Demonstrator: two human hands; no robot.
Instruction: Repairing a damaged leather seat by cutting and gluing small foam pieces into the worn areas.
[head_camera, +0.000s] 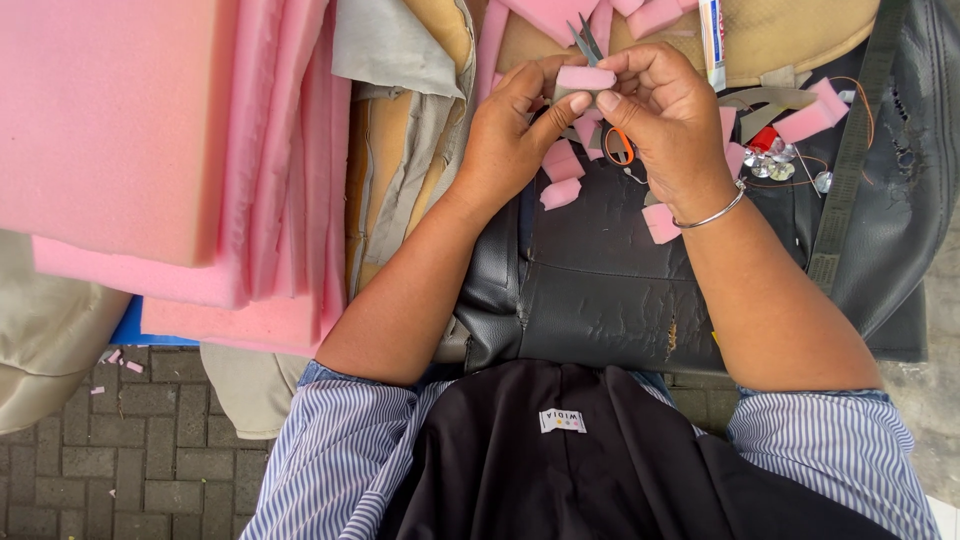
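My left hand (510, 130) pinches a small pink foam block (585, 77) between thumb and fingers. My right hand (665, 115) holds the same block from the right side and also grips a pair of scissors (588, 42) with orange handles, blades pointing up and away from me. A silver bangle (712, 213) circles my right wrist. Both hands hover over a black leather seat cover (600, 280) lying on my lap. Several small pink foam offcuts (560, 180) lie on the leather under and around the hands.
A thick stack of pink foam sheets (150, 150) fills the left. Grey and tan fabric pieces (400, 130) lie beside it. A glue tube (711, 40), clear gems (770, 165) and foam bits (805, 120) sit at upper right. Brick paving (130, 450) shows below left.
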